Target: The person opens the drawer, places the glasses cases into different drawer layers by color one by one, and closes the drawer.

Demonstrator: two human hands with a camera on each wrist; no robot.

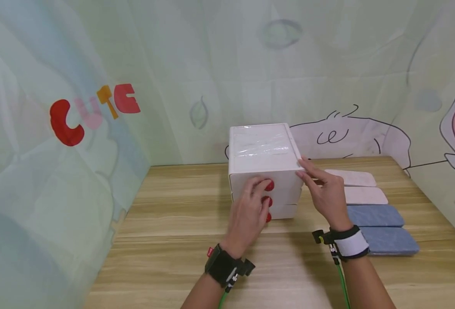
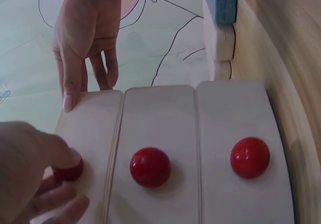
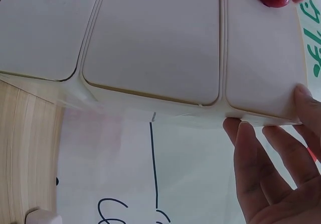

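A small white drawer cabinet [image 1: 265,148] stands on the wooden table, with three drawer fronts and a round red knob on each. My left hand [image 1: 248,210] pinches the knob of the top drawer [image 2: 67,171] between thumb and fingers. The middle knob [image 2: 150,167] and the bottom knob [image 2: 250,157] stand free of the fingers in the left wrist view. At the cabinet's upper right front corner, my right hand [image 1: 327,193] grips the edge. Its thumb lies on the front face and its fingers [image 3: 251,169] lie along the side. The drawer fronts sit close to the cabinet body.
Flat pads lie in a row to the right of the cabinet, white pads [image 1: 362,195] farther back and blue pads [image 1: 389,240] nearer. A printed cloth [image 1: 196,77] hangs behind and along the sides of the wooden table [image 1: 165,240]. Clear wrap shines on the cabinet's top.
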